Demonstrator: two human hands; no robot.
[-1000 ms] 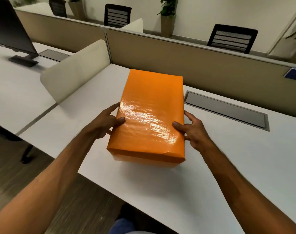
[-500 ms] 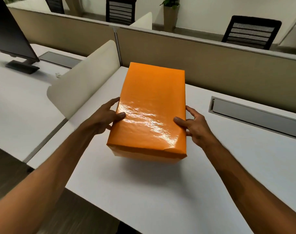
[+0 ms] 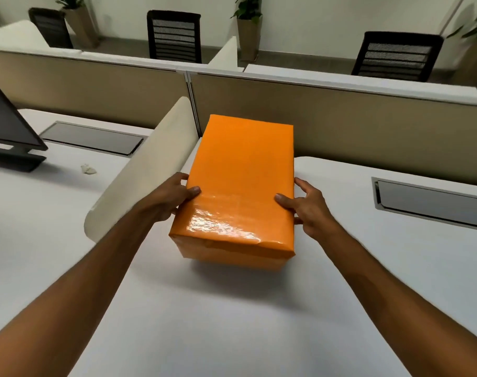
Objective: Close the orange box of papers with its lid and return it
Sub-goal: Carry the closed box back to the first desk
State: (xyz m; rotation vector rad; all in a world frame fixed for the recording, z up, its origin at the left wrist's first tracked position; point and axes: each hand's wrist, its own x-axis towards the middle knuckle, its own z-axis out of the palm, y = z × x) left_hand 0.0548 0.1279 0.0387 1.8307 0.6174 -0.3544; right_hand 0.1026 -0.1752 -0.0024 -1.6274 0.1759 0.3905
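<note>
The orange box (image 3: 242, 183) is glossy, with its lid on, so the papers inside are hidden. It sits lengthwise on the white desk (image 3: 232, 322), its far end close to the beige partition. My left hand (image 3: 169, 197) grips its left side with the thumb on top of the lid. My right hand (image 3: 306, 209) grips its right side the same way.
A curved cream divider (image 3: 147, 170) stands just left of the box. The beige partition (image 3: 368, 131) runs along the desk's back. A grey cable hatch (image 3: 433, 202) lies to the right. A monitor (image 3: 6, 129) and a crumpled scrap (image 3: 88, 169) are on the left desk.
The box has slid away from me toward the back partition and the divider, with both hands holding its sides throughout. My view has shifted forward.
</note>
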